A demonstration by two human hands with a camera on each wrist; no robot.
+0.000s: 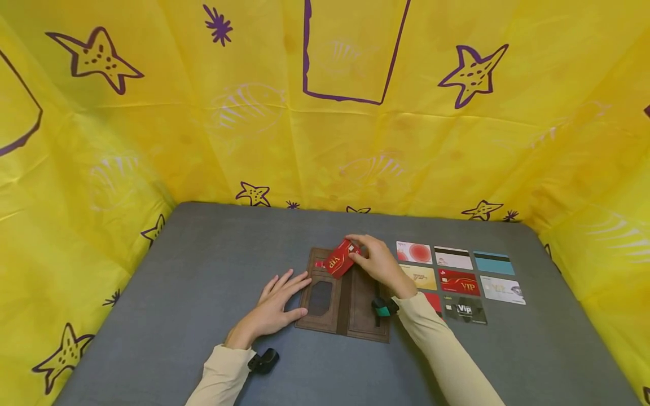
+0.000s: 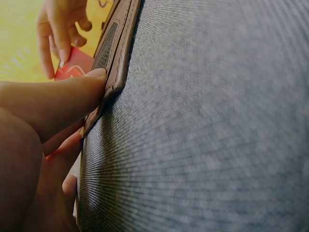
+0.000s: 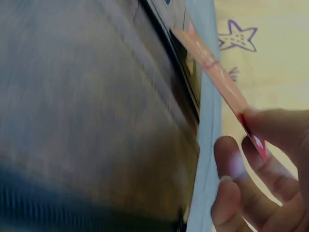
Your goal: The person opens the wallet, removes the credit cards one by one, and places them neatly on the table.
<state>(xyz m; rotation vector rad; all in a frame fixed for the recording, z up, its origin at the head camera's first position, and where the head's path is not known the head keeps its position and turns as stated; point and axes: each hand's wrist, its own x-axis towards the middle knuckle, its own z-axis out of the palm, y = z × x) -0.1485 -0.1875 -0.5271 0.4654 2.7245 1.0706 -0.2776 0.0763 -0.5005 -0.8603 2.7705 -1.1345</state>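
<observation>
A brown wallet (image 1: 350,307) lies unfolded on the grey table, with a dark window pocket (image 1: 320,298) on its left half. Just above its upper part, my right hand (image 1: 378,262) pinches a red VIP card (image 1: 339,260) between thumb and fingers; the right wrist view shows the card (image 3: 227,89) tilted, seen nearly edge-on. Another red card (image 1: 319,264) peeks out of a slot at the wallet's upper left. My left hand (image 1: 274,304) rests at the wallet's left edge, fingers spread and fairly straight. In the left wrist view its thumb (image 2: 72,99) touches the wallet's border.
Right of the wallet, several cards lie in rows, among them a blue card (image 1: 494,263), a red VIP card (image 1: 459,282) and a dark Vip card (image 1: 465,309). My right forearm partly covers another red card (image 1: 434,303). Yellow patterned cloth (image 1: 325,141) surrounds the table (image 1: 213,254).
</observation>
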